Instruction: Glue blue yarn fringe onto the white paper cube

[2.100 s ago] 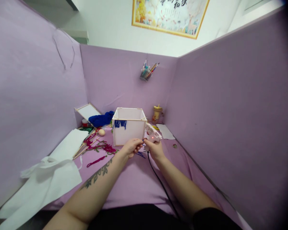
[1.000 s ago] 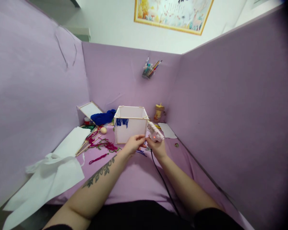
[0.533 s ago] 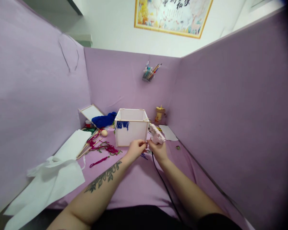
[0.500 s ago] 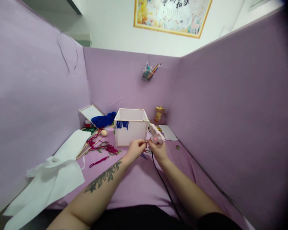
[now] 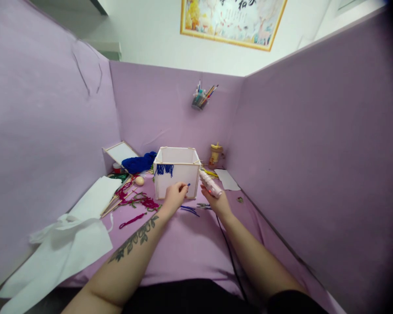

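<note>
My left hand (image 5: 176, 196) pinches a short piece of blue yarn (image 5: 188, 185) in front of the white box (image 5: 160, 185). My right hand (image 5: 218, 205) is wrapped round a pale pink glue gun (image 5: 210, 184) with a small red light, beside the box's right edge; a black cord trails from it toward me. The box is open at the top and edged with thin wooden sticks. A blue yarn fringe (image 5: 164, 169) hangs at its front upper left. Cut blue strands (image 5: 190, 211) lie on the cloth below my hands, near a pair of scissors (image 5: 203, 206).
Left of the box lie a blue yarn bundle (image 5: 139, 163), tangled magenta yarn (image 5: 149, 202), wooden sticks, an egg-shaped object (image 5: 139, 180) and white fabric (image 5: 65, 248). A yellowish cup (image 5: 215, 153) and white sheet (image 5: 227, 179) sit at back right. Purple panels (image 5: 301, 131) enclose the table.
My hands have moved apart. The left shifted left and up with the blue yarn piece, while the glue gun in my right hand turned. The cut strands and scissors show more clearly.
</note>
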Available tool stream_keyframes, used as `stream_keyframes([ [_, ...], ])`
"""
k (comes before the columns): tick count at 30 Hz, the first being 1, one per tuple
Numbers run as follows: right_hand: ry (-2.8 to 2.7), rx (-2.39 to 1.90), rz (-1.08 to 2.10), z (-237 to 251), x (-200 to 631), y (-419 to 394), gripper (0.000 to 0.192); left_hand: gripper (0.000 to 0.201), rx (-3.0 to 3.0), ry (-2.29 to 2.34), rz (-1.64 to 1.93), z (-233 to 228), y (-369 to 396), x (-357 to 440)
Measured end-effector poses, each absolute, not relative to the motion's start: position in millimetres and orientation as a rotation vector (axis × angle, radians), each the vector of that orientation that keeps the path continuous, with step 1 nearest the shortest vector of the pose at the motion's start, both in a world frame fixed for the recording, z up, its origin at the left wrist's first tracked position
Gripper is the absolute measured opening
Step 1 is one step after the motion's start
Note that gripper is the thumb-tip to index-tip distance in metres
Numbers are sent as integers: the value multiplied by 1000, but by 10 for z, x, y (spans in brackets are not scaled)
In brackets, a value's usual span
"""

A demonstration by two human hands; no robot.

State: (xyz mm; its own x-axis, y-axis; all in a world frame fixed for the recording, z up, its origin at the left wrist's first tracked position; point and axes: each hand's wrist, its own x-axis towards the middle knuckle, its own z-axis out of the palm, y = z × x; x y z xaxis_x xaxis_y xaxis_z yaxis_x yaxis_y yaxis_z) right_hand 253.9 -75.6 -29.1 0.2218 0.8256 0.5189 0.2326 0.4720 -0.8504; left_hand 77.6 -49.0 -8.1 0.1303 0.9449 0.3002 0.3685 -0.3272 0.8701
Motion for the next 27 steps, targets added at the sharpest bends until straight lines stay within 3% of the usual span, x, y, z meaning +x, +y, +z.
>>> stream_keyframes([
  [9,-1566,-996,546,-253,2566,-837,50,21,2048,1476,1178,-10,-453,650],
  [20,-1637,-1193,408,-329,2507,-798,8,19,2329,1605,1081,69,-533,613],
  [27,-1617,-1181,335,-351,2501,-783,6,18,2334,1616,1095,46,-530,612],
])
